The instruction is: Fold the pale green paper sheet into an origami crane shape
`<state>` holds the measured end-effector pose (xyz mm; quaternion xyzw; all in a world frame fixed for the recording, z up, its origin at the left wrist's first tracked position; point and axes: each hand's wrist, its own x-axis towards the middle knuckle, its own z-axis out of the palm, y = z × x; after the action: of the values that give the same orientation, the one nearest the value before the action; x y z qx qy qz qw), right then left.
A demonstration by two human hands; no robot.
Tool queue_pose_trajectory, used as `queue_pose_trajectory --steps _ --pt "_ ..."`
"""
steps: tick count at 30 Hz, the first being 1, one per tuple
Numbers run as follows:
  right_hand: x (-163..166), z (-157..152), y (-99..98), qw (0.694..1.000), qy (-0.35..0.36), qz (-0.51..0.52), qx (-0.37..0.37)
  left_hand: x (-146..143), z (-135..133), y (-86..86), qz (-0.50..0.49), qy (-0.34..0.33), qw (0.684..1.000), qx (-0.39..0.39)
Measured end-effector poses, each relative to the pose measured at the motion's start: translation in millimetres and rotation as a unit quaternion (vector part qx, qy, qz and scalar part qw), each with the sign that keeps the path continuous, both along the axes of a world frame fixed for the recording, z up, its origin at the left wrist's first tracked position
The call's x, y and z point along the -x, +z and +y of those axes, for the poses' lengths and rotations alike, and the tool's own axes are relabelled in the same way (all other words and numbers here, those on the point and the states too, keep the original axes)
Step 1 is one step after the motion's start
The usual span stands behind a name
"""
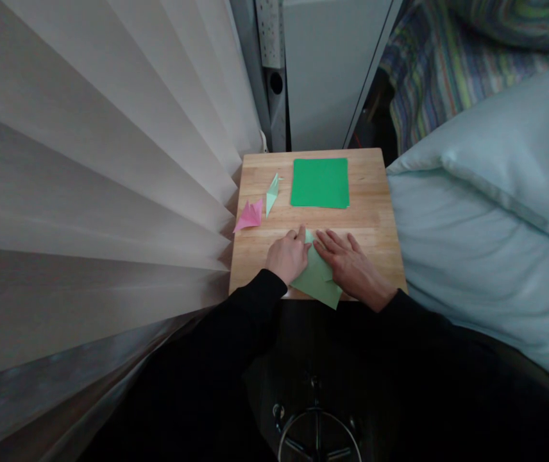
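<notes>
A light green sheet of origami paper (317,280), partly folded, lies at the table's near edge, with its lower corner jutting past the edge. My left hand (288,258) is at the paper's upper left side, the thumb pressing on it, the index finger stretched forward and the other fingers curled. Flat across the paper's right side rests my right hand (351,266), its fingers stretched out and slightly apart. My palm and fingers hide part of the paper's right edge.
On the small wooden table (371,218) lie a stack of green paper (320,183), a pink folded paper piece (249,215) and a pale green folded piece (272,194). A pleated curtain (159,192) borders the left; bedding (452,231) borders the right. A grey cabinet (332,70) stands behind.
</notes>
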<state>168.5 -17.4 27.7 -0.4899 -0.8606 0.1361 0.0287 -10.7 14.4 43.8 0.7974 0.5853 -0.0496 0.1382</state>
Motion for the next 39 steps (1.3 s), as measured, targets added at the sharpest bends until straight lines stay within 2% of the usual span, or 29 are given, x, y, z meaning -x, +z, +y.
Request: queue_pose_trajectory --steps 4,16,18,21,23,29,39 --pt "0 -7 4.9 1.0 -0.003 0.0 -0.007 -2 -3 -0.3 0.006 0.011 1.0 -0.009" --pt "-4 15 4.1 1.0 0.01 0.009 0.003 -3 -3 -5.1 -0.009 0.081 0.995 -0.05" --pt "-4 20 3.0 1.0 0.021 0.01 0.002 -1 -6 -3.1 -0.016 0.059 0.996 -0.071" --pt "-6 28 -1.1 0.999 0.033 0.011 -0.003 2 -13 -4.3 -0.032 -0.027 0.993 -0.107" --pt "-8 34 -3.4 0.999 0.034 0.013 -0.009 3 -16 -9.4 -0.045 -0.061 0.99 -0.117" --pt "-6 41 -3.8 0.999 0.028 0.017 -0.022 5 -10 -25.5 -0.049 -0.031 0.989 -0.136" --pt "-4 35 -4.4 0.999 0.025 0.021 -0.012 7 -10 -26.4 -0.052 -0.03 0.989 -0.137"
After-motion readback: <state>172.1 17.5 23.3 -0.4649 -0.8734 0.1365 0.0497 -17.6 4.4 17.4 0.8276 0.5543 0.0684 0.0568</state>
